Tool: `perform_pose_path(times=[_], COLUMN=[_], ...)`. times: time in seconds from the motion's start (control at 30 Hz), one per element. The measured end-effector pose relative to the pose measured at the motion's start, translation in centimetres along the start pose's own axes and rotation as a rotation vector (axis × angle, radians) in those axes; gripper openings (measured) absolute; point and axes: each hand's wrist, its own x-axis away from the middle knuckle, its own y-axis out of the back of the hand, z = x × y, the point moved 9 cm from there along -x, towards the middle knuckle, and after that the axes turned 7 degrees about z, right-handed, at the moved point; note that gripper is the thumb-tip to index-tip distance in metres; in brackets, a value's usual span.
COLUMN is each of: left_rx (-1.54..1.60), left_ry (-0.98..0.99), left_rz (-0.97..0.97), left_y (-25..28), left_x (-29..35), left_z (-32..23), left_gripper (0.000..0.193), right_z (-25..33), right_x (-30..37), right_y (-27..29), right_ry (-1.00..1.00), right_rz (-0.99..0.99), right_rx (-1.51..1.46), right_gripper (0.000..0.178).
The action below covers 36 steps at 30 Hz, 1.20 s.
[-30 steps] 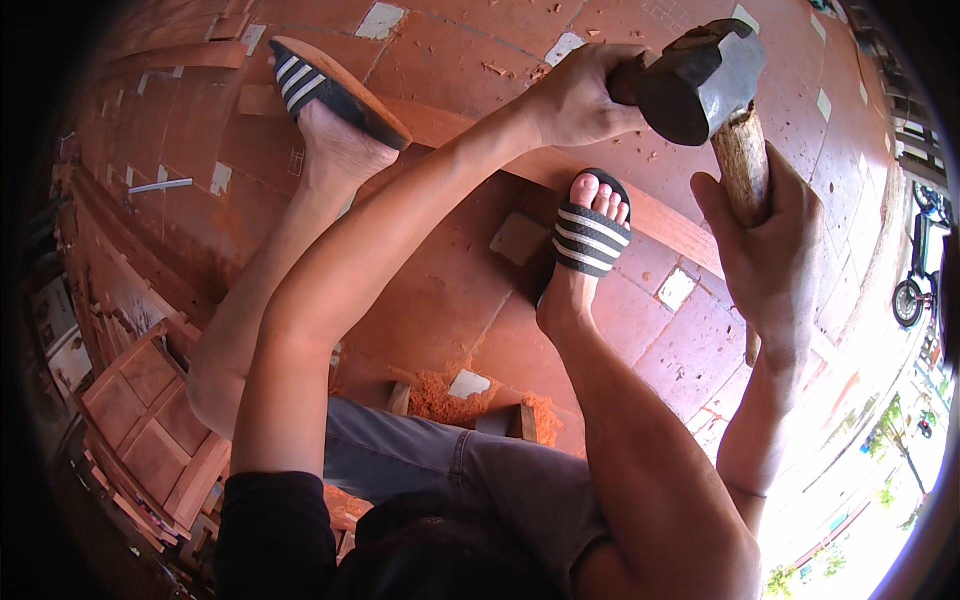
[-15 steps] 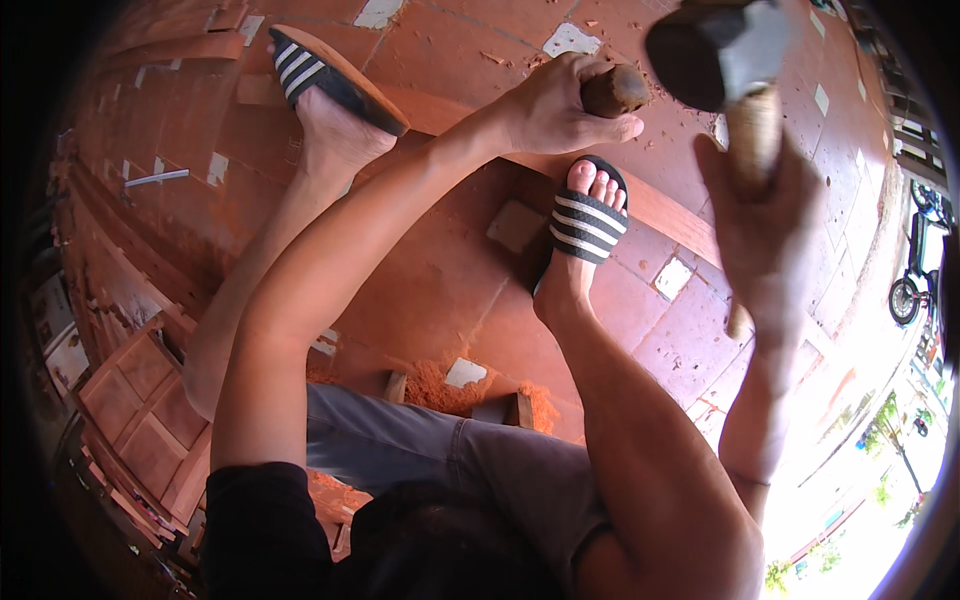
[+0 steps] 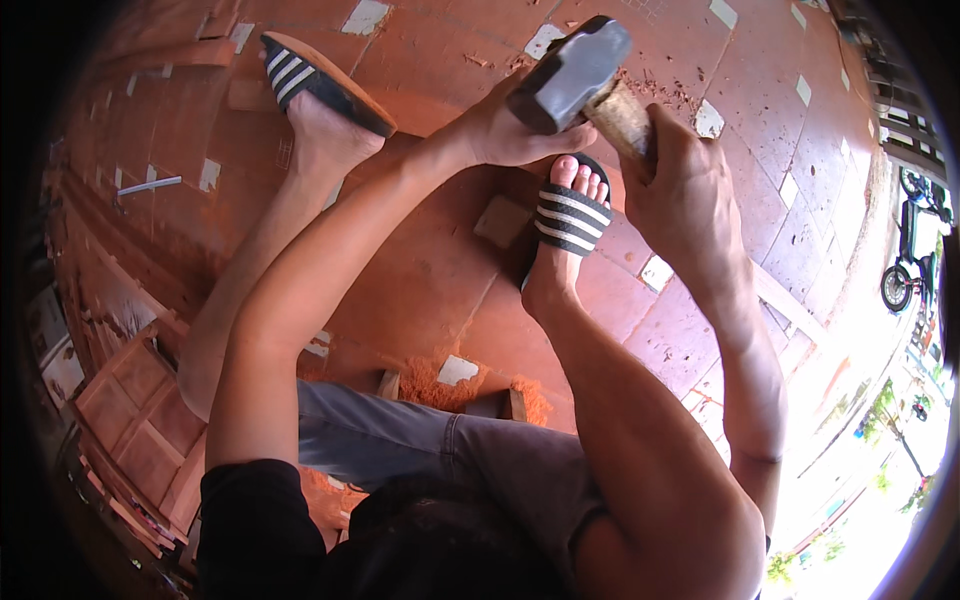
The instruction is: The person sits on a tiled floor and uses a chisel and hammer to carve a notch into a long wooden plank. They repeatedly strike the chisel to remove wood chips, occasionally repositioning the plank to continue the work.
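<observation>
Overall, the work area is a reddish tiled floor with pale inserts, extending far and to the right. At the near left stands a panelled wooden piece; at the far right, a motorbike is parked. Two striped sandals are worn, the left sandal tilted on its edge and the right sandal lower and to the right. Orange sawdust lies near, beyond the person's shorts.

The right hand is closed firmly around the handle of a hammer. The left hand sits behind the hammer's head; its grip is partly hidden, so how far it is open and whether it has hold of anything cannot be told.

Progress: hammer work is judged to be under way. Sawdust and chips are present, but no finished result is visible; the amount done or left cannot be determined.

Condition: the hammer is raised at the far centre, head to the left. The head is grey, blocky metal with worn faces; the handle is pale, roughened wood.
</observation>
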Motion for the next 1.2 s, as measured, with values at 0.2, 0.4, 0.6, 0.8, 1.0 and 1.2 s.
perform_pose_path(times=[0.2, 0.4, 0.6, 0.8, 1.0, 1.2], left_rx=[0.027, 0.005, 0.126, 0.303, 0.2, 0.163], left_ry=[0.052, 0.105, -0.038, 0.036, -0.083, -0.105], left_rz=[0.037, 0.08, -0.152, -0.221, -0.182, -0.163], left_y=[0.8, -0.1, 4.0, 5.4, 5.6, 5.5], left_x=[1.5, 2.1, 1.7, 1.8, 0.9, 1.1], left_z=[1.2, 2.6, 1.1, 1.4, -0.7, -0.4], left_gripper=[0.041, 0.055, 0.024, 0.019, 0.021, 0.019], right_z=[2.7, 1.1, 2.9, 1.5, 1.0, 1.8], right_x=[-0.2, -0.7, -1.4, -1.1, -1.2, -1.4], right_y=[3.5, -1.1, 1.0, 2.7, 3.4, 4.2], right_ry=[0.05, -0.039, 0.05, -0.045, -0.086, -0.03], right_rz=[-0.068, 0.082, 0.035, 0.003, 0.008, -0.033], right_rx=[-0.108, -0.074, -0.152, -0.14, -0.127, -0.104], right_gripper=[0.019, 0.019, 0.016, 0.024, 0.028, 0.031])
